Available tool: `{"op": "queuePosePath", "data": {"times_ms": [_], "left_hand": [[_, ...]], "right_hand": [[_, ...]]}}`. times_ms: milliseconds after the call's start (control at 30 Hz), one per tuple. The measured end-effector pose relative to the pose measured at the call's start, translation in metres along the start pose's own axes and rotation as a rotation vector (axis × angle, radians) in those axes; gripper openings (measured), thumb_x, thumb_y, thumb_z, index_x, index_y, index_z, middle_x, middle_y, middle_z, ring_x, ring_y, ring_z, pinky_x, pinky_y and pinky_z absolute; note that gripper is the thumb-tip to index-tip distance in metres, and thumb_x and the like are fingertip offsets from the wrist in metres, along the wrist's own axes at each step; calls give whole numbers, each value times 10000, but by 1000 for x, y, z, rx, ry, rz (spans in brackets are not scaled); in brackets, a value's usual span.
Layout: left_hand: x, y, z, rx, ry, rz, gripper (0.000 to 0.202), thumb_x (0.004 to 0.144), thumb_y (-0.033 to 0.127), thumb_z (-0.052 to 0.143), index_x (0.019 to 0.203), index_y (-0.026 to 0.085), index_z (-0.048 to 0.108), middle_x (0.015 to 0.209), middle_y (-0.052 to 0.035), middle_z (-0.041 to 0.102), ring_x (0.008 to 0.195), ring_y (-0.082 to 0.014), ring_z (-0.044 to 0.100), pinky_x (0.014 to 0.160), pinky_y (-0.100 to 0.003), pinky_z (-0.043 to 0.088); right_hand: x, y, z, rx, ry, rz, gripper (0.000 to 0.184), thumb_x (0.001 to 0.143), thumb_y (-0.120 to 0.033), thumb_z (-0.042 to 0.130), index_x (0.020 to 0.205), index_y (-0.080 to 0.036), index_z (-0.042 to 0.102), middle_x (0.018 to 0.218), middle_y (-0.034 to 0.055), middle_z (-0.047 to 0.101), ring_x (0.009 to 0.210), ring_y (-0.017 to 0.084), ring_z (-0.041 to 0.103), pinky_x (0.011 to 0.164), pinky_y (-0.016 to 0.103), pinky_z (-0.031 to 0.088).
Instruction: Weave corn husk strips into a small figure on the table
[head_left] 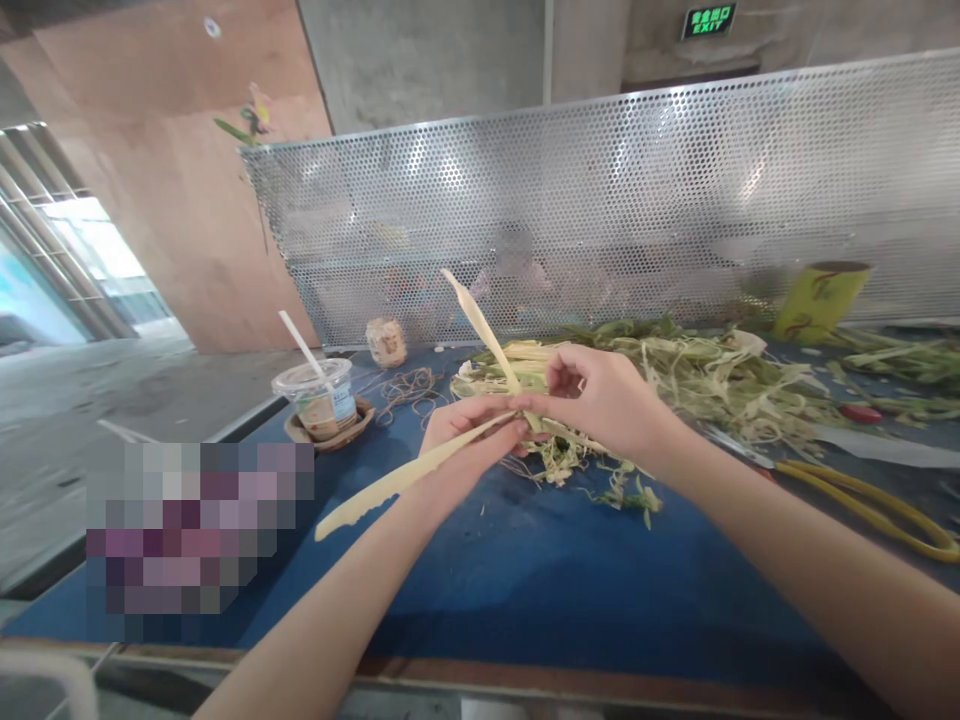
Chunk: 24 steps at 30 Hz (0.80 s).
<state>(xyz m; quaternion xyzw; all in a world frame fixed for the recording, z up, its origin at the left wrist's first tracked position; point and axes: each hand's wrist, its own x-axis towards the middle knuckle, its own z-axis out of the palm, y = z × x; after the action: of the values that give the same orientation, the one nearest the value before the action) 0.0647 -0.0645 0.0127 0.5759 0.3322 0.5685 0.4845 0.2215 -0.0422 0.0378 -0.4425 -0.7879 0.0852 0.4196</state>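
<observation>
Pale yellow plant strips, like corn husk, cross between my two hands over the blue tabletop. One strip (pixel 482 325) points up and away; a longer husk strip (pixel 405 484) slants down to the left across my left wrist. My left hand (pixel 476 425) is closed, pinching the strips where they cross. From the right, my right hand (pixel 581 385) pinches the same crossing between thumb and fingers. The fingertips of both hands nearly touch, and the exact join is partly hidden by them. Below and behind the hands lie loose husk scraps (pixel 559 462).
A pile of husks and leaves (pixel 712 380) spreads across the back right. Scissors with yellow handles (pixel 870 500) lie at right. A lidded cup with a straw (pixel 319 400) sits in a woven holder (pixel 364 418), near twine (pixel 409 392). A perforated metal screen (pixel 600 200) borders the table (pixel 570 600).
</observation>
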Motion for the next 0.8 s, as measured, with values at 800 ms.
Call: {"op": "queuePosePath", "data": {"times_ms": [800], "left_hand": [[0,-2,-2,-190,-178,-218,166,528,216,746,669,160,679,577,-20,627,466,-116,572,417,-203,451]], "right_hand": [[-1,-11,-3,179,-495,-630,200,855,-201,464,937,-227,645,1215,7,541,1057,155,463,952,372,320]]}}
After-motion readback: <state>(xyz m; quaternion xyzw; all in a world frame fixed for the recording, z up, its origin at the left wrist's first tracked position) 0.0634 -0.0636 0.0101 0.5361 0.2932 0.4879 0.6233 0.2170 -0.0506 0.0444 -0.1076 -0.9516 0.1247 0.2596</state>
